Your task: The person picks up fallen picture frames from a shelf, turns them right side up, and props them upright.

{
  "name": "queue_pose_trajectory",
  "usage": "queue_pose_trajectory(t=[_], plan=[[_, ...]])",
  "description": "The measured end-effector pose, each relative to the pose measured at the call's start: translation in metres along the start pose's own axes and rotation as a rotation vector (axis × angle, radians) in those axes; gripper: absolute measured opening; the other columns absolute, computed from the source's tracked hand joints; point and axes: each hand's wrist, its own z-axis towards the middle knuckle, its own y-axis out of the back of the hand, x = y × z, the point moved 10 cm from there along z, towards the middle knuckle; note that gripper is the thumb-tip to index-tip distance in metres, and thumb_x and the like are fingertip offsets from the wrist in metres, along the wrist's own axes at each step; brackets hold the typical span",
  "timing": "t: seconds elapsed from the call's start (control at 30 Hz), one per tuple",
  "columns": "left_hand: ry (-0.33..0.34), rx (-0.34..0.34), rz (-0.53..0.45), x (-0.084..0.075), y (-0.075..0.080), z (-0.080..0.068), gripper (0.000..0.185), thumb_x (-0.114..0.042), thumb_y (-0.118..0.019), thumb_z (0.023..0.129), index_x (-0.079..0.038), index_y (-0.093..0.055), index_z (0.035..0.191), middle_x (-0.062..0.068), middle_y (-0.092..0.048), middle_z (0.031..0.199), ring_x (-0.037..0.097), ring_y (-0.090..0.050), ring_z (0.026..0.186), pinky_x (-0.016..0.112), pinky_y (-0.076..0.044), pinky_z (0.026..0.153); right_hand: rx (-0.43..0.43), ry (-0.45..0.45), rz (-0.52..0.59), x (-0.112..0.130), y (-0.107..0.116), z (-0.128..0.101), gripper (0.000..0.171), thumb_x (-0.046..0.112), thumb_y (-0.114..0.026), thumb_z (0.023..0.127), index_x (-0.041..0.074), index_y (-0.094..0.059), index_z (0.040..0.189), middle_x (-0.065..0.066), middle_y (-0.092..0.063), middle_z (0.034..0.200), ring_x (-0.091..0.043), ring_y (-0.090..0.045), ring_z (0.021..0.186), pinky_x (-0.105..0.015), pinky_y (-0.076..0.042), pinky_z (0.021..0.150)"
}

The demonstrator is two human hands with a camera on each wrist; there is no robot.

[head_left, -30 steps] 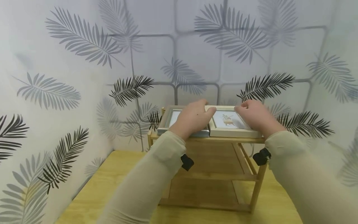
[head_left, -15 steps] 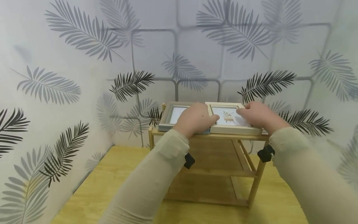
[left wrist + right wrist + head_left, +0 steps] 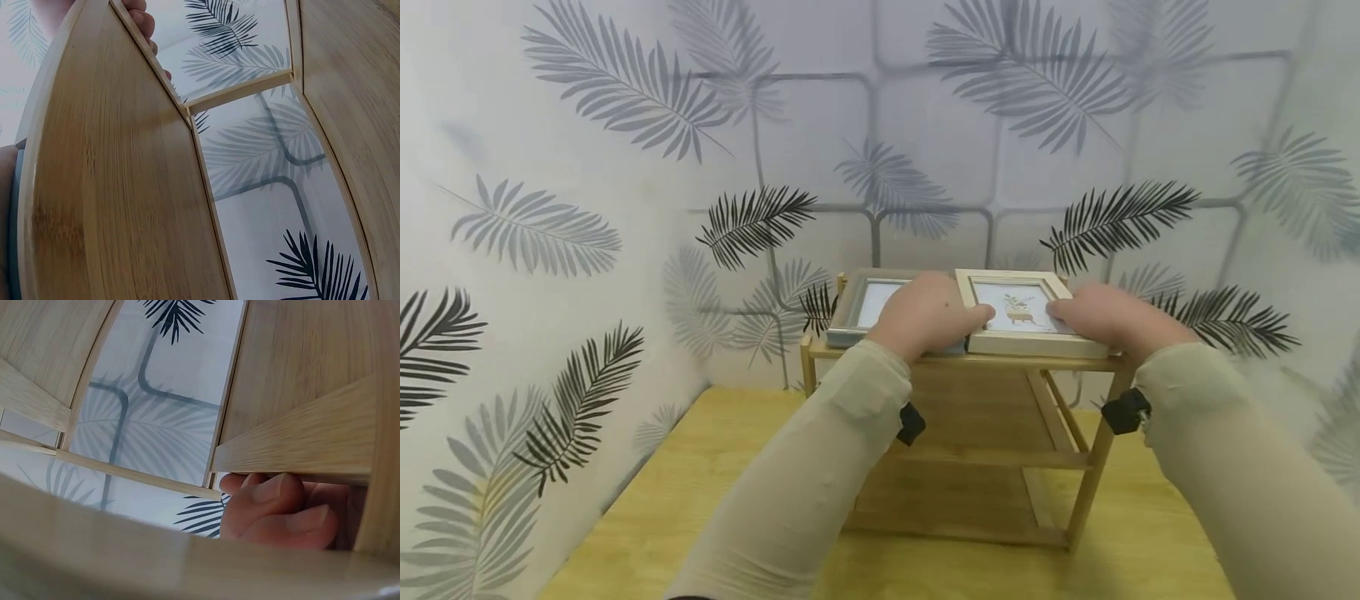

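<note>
Two picture frames lie flat side by side on top of a small bamboo shelf rack. My left hand rests on the right part of the silver frame, its thumb against the left rail of the cream frame. My right hand holds the cream frame at its right side. In the right wrist view its fingers curl under a wooden edge. A plant drawing shows in the cream frame between the hands. The left wrist view shows mostly the underside of the rack's top board.
The rack stands on a yellow wooden table, close to the back wall in the corner. Walls with a palm-leaf print enclose the left, back and right. The rack's two lower shelves hold nothing visible.
My right hand has slid from the cream frame's upper left to its right side. The left hand stays on the silver frame, thumb now against the cream frame.
</note>
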Motion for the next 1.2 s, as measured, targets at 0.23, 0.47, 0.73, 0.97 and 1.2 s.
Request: queue_pose_trajectory(t=[0.23, 0.47, 0.73, 0.97, 1.2], plan=[[-0.005, 0.032, 0.025, -0.005, -0.002, 0.003, 0.051, -0.059, -0.051, 0.097, -0.018, -0.072, 0.074, 0.006, -0.064, 0.127, 0.02, -0.063, 0.104, 0.04, -0.051, 0.089, -0.026, 0.014, 0.005, -0.002, 0.006, -0.001, 0.056, 0.033, -0.038, 0.105, -0.014, -0.048, 0.134, -0.03, -0.058, 0.118, -0.037, -0.059, 0.097, -0.049, -0.049, 0.079], [-0.011, 0.059, 0.061, -0.005, -0.009, 0.005, 0.055, -0.062, -0.045, 0.099, -0.019, -0.079, 0.093, 0.009, -0.043, 0.155, 0.025, -0.041, 0.141, 0.044, -0.038, 0.111, -0.035, 0.04, 0.008, -0.005, 0.006, -0.001, 0.044, 0.031, -0.039, 0.105, -0.008, -0.058, 0.114, -0.02, -0.062, 0.1, -0.03, -0.057, 0.083, -0.042, -0.048, 0.069], [-0.005, 0.061, 0.054, -0.003, -0.008, 0.003, 0.058, -0.063, -0.045, 0.099, -0.016, -0.078, 0.103, 0.01, -0.039, 0.157, 0.026, -0.041, 0.14, 0.044, -0.038, 0.111, -0.016, 0.032, 0.055, -0.008, 0.003, -0.001, 0.049, 0.035, -0.04, 0.102, -0.007, -0.056, 0.12, -0.023, -0.062, 0.109, -0.031, -0.06, 0.086, -0.041, -0.05, 0.069], [0.0, 0.071, 0.057, -0.002, -0.006, 0.004, 0.065, -0.064, -0.044, 0.099, -0.012, -0.074, 0.122, 0.01, -0.033, 0.161, 0.026, -0.036, 0.144, 0.044, -0.035, 0.114, -0.043, 0.037, 0.051, -0.005, 0.006, -0.003, 0.055, 0.036, -0.04, 0.103, -0.012, -0.056, 0.124, -0.025, -0.062, 0.108, -0.032, -0.061, 0.086, -0.043, -0.051, 0.069], [-0.01, 0.092, 0.043, 0.0, -0.007, 0.003, 0.064, -0.064, -0.044, 0.099, -0.012, -0.073, 0.123, 0.01, -0.036, 0.159, 0.025, -0.039, 0.142, 0.043, -0.036, 0.113, -0.081, 0.034, 0.094, -0.004, 0.007, -0.006, 0.05, 0.033, -0.042, 0.104, -0.009, -0.054, 0.128, -0.027, -0.058, 0.119, -0.035, -0.057, 0.093, -0.045, -0.049, 0.072]])
